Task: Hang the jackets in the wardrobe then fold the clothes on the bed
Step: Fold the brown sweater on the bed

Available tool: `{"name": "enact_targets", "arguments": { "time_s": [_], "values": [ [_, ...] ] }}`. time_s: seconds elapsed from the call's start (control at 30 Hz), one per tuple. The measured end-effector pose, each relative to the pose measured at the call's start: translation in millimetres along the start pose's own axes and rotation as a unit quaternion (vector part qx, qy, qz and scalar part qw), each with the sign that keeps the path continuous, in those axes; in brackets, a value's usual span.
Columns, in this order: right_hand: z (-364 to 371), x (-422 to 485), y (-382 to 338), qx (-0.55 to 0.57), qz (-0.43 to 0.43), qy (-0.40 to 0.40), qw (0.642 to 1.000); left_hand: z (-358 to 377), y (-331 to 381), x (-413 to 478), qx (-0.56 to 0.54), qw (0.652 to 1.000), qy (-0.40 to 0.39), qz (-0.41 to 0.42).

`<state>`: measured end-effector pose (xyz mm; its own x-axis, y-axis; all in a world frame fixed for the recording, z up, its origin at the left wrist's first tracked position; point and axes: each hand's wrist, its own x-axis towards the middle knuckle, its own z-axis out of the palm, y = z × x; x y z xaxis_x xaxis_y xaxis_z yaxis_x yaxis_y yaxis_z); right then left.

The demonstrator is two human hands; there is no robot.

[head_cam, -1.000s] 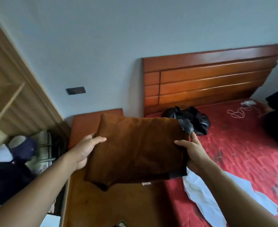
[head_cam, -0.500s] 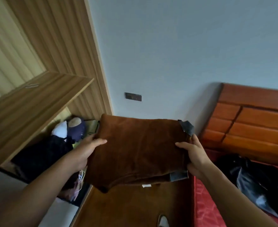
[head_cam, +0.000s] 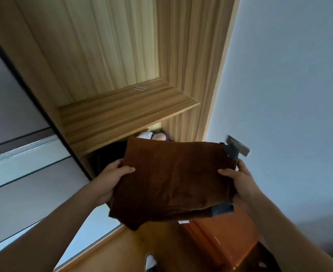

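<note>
We see the folded brown garment (head_cam: 173, 179) held flat between two hands, in the middle of the view and in front of the open wardrobe (head_cam: 112, 55). The left hand (head_cam: 112, 179) grips its left edge, thumb lying on top and the fingers hidden underneath. The right hand (head_cam: 240, 183) grips the right edge in the same way, thumb pressed on the upper face and fingers curled below. The cloth spans the gap between them, its near left corner sagging down past the left wrist. Grey lining (head_cam: 222, 210) shows at the near right corner and again at the far right corner. The garment's far edge sits just below the front lip of the wooden shelf (head_cam: 126, 112) and covers most of the dark compartment beneath it, where we make out a few bundled clothes (head_cam: 155, 136).

Compared with half a second ago, both hands keep the same hold and the fold is unchanged. The view has swung left: the bed and headboard are gone from sight, the wardrobe now fills the far left, and the wall plate (head_cam: 238, 147) shows just beyond the garment's far right corner.
</note>
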<state>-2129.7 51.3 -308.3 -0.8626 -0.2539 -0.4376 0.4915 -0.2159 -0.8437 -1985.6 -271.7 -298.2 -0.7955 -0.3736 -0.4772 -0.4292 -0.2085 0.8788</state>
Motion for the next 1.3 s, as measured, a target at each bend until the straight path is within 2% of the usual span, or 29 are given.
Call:
{"name": "enact_targets", "arguments": {
  "time_s": [0.3,0.57,0.77,0.9,1.07,1.13,1.23,1.3],
  "values": [
    [90.8,119.4,-15.6,-0.060,0.011,-0.039,0.997,-53.9,25.6,93.1,-0.067,0.995,0.079,0.005],
    [184.8,222.5,-39.8,-0.062,0.012,-0.051,0.997,-91.6,67.2,178.1,-0.071,0.987,0.142,0.023],
    [246.3,297.4,-48.7,-0.122,0.009,-0.065,0.990,-110.3,85.5,216.9,-0.089,0.974,0.205,0.027],
    [291.0,351.8,-53.5,-0.173,0.018,-0.111,0.978,-123.1,87.4,239.9,-0.121,0.961,0.246,0.030],
    [357.7,416.6,-53.8,-0.292,0.021,-0.190,0.937,-136.3,83.1,262.2,-0.067,0.947,0.310,0.053],
    [387.5,437.4,-52.0,-0.355,0.007,-0.224,0.907,-139.6,82.6,266.9,-0.021,0.948,0.310,0.068],
    [440.5,456.9,-47.2,-0.442,-0.002,-0.270,0.856,-142.4,82.4,271.4,0.026,0.946,0.319,0.045],
    [478.7,462.9,-43.5,-0.503,-0.025,-0.297,0.812,-144.8,78.1,274.2,0.018,0.939,0.342,0.029]
  ]
}}
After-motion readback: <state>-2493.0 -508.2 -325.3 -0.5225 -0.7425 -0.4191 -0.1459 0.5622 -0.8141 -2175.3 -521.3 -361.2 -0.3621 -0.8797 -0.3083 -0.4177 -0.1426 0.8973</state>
